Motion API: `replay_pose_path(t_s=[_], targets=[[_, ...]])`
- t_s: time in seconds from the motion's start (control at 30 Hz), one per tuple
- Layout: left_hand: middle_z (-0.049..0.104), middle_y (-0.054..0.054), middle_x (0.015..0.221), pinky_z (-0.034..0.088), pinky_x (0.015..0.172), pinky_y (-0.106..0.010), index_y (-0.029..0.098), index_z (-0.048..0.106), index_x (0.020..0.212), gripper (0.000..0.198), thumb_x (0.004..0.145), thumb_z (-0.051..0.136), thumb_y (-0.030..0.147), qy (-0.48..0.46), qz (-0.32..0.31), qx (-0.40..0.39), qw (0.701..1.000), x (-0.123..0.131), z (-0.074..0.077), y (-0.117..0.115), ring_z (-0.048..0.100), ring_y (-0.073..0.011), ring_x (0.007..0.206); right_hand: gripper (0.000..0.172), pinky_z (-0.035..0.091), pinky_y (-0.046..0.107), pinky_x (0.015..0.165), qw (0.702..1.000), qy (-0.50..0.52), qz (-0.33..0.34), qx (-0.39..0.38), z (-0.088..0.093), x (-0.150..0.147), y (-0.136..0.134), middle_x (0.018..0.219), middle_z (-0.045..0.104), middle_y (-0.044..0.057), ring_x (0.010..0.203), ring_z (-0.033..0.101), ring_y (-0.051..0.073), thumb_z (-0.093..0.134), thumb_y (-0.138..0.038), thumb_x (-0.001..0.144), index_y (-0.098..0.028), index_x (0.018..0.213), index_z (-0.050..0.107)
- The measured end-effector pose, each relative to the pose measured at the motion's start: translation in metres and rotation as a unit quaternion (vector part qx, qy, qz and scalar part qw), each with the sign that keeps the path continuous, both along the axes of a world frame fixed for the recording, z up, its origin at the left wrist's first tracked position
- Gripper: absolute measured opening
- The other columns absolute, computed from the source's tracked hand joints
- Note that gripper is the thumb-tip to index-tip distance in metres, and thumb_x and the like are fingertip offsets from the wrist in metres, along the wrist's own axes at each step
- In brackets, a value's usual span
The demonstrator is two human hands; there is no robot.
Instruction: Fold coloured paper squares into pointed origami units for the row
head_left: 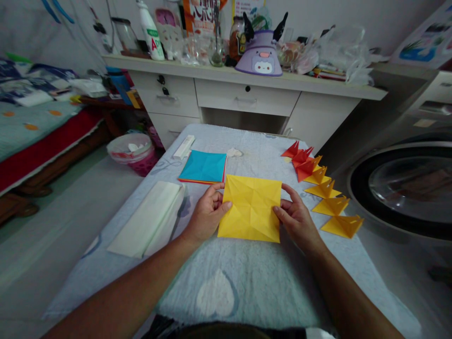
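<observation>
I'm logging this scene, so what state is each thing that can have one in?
Yellow sheet: unfolded, creased
Left hand: closed on the sheet's left edge
Right hand: closed on its right edge
Blue sheet: flat, creased
Paper figures: folded
Drawers: shut
Bin: uncovered
White bottle: upright
Purple hat: upright
Washing machine door: looks shut

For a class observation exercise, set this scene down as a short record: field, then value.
Item in hand: yellow paper square, unfolded, with crease lines
Left hand: pinching the square's left edge
Right hand: pinching its right edge
Beyond the left hand: stack of paper sheets, blue on top
Right side: row of folded paper pieces, red at the far end, yellow nearer
Surface: cloth-covered table
Background: purple visor on a counter
</observation>
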State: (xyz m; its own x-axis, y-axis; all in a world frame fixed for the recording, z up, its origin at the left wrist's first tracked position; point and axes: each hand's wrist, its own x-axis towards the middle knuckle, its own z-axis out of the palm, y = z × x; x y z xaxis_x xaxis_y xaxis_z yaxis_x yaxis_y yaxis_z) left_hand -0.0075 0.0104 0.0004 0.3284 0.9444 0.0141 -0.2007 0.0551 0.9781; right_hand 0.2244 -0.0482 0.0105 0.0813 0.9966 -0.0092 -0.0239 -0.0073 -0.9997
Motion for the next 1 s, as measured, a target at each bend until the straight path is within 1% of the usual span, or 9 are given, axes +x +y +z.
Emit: replay_pose_path(t_s=[0.1, 0.23, 0.4, 0.6, 0.8, 1.0], targets=[[0.059, 0.003, 0.077, 0.045, 0.061, -0.022, 0.022, 0.047, 0.117, 0.048, 0.077, 0.071, 0.032, 0.004, 0.000, -0.004, 1.000, 0.0001, -0.0002, 0.0004, 0.060, -0.0119, 0.065, 0.067, 0.052, 0.027, 0.063, 1.000, -0.002, -0.007, 0.000, 0.0005, 0.0002, 0.0002, 0.081, 0.069, -0.001, 0.069, 0.066, 0.016, 0.064, -0.035, 0.082, -0.028, 0.139, 0.028], [0.059, 0.003, 0.078, 0.045, 0.061, -0.022, 0.021, 0.048, 0.116, 0.046, 0.078, 0.071, 0.031, 0.003, -0.005, -0.002, 1.000, 0.0008, -0.0006, 0.0006, 0.059, -0.0116, 0.066, 0.063, 0.049, 0.025, 0.056, 1.000, -0.006, -0.022, 0.001, 0.0032, -0.0004, -0.0002, 0.073, 0.064, -0.004, 0.058, 0.060, 0.013, 0.063, -0.033, 0.081, -0.026, 0.136, 0.033], [0.058, 0.003, 0.078, 0.046, 0.064, -0.023, 0.020, 0.048, 0.115, 0.043, 0.078, 0.069, 0.029, -0.004, 0.003, -0.014, 1.000, 0.0013, -0.0008, 0.0008, 0.059, -0.0115, 0.067, 0.061, 0.045, 0.022, 0.052, 1.000, 0.002, -0.016, -0.001, 0.0038, -0.0002, -0.0005, 0.072, 0.063, -0.004, 0.057, 0.058, 0.012, 0.065, -0.032, 0.081, -0.025, 0.134, 0.035], [0.056, 0.005, 0.074, 0.044, 0.062, -0.022, 0.021, 0.051, 0.113, 0.038, 0.079, 0.067, 0.029, -0.009, 0.004, -0.015, 1.000, 0.0006, 0.0004, 0.0015, 0.056, -0.0105, 0.063, 0.058, 0.038, 0.021, 0.047, 1.000, 0.008, -0.020, 0.007, 0.0037, -0.0003, -0.0002, 0.067, 0.059, -0.006, 0.051, 0.049, 0.010, 0.066, -0.031, 0.081, -0.025, 0.131, 0.039], [0.058, 0.004, 0.073, 0.043, 0.059, -0.022, 0.020, 0.051, 0.113, 0.039, 0.079, 0.066, 0.030, -0.003, 0.012, -0.019, 1.000, 0.0009, 0.0041, -0.0004, 0.058, -0.0116, 0.063, 0.059, 0.037, 0.020, 0.046, 1.000, -0.001, -0.019, 0.006, 0.0034, -0.0005, -0.0002, 0.068, 0.060, -0.005, 0.051, 0.050, 0.010, 0.066, -0.033, 0.081, -0.024, 0.132, 0.037], [0.059, 0.004, 0.073, 0.042, 0.060, -0.022, 0.020, 0.051, 0.114, 0.039, 0.079, 0.066, 0.028, 0.002, 0.016, -0.013, 1.000, 0.0009, 0.0026, 0.0000, 0.059, -0.0118, 0.064, 0.060, 0.039, 0.021, 0.048, 1.000, -0.018, -0.022, 0.004, 0.0046, -0.0005, -0.0004, 0.068, 0.062, -0.005, 0.053, 0.054, 0.011, 0.066, -0.033, 0.080, -0.023, 0.132, 0.037]])
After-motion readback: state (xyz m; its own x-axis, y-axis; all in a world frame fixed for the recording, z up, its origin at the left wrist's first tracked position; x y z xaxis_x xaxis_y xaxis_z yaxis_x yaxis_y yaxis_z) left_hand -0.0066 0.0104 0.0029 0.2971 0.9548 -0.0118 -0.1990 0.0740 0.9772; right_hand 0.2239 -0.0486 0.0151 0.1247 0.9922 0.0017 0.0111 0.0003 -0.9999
